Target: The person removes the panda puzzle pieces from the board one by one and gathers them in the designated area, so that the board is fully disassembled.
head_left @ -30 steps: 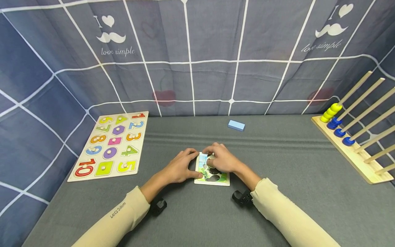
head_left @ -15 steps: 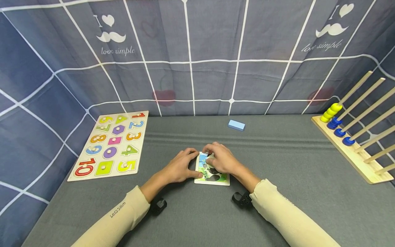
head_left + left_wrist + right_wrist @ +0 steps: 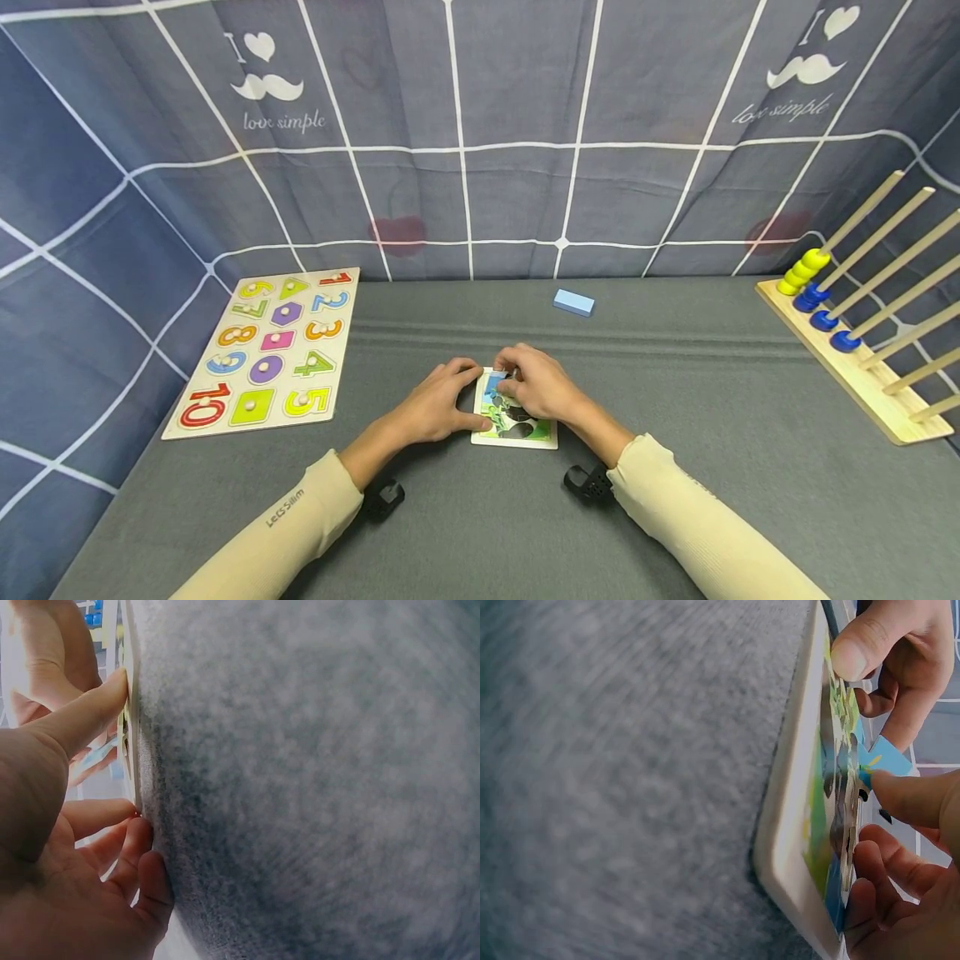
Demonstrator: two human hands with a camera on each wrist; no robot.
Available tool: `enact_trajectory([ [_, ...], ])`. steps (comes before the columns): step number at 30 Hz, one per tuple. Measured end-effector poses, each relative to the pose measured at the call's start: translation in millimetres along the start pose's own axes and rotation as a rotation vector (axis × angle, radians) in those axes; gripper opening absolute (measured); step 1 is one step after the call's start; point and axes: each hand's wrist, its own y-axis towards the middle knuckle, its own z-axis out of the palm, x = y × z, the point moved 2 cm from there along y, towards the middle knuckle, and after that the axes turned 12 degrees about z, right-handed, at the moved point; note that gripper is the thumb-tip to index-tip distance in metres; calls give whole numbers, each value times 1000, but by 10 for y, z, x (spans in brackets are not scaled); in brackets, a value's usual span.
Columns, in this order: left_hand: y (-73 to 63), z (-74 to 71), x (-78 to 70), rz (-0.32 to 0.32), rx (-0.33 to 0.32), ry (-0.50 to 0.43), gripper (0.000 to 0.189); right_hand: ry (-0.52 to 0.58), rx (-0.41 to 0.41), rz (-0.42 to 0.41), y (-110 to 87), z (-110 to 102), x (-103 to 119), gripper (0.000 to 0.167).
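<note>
A small jigsaw puzzle board (image 3: 517, 444) with a white rim and a green, blue and black-and-white picture lies flat on the grey table. My left hand (image 3: 433, 407) grips its left side, the thumb on the front-left part and the fingers at the far-left corner. Over the board's far part, my right hand (image 3: 542, 387) pinches a blue puzzle piece (image 3: 887, 757). In the right wrist view this piece stands tilted up from the picture, between thumb and fingers. The right hand hides much of the picture's right side in the head view.
A wooden number-and-shape board (image 3: 262, 358) lies at the left. At the far middle is a light blue block (image 3: 573, 302). A bead abacus with upright rods and a wooden base (image 3: 855, 367) stands at the right. Grey grid-patterned cloth (image 3: 517, 200) hangs behind the table.
The right hand's fingers have shifted slightly, and the blue piece has turned or tilted at the picture's far-left part. The left hand and the board have hardly moved.
</note>
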Motion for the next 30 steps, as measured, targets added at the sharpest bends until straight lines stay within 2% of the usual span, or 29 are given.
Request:
enact_trajectory([
  [8, -10, -8, 10, 21, -7, -17, 79, 74, 5, 0, -15, -7, -21, 6],
  [13, -22, -10, 11, 32, -32, -48, 66, 113, 24, -30, -23, -13, -34, 6],
  [18, -7, -2, -17, 13, -58, -32, 56, 177, 46, -58, -44, -28, -49, 9],
  [23, 3, 4, -30, -18, -69, -22, 56, 212, 63, -63, -47, -30, -45, 8],
  [30, 7, 6, -26, -19, -63, 0, 57, 226, 69, -46, -47, -21, -50, 7],
])
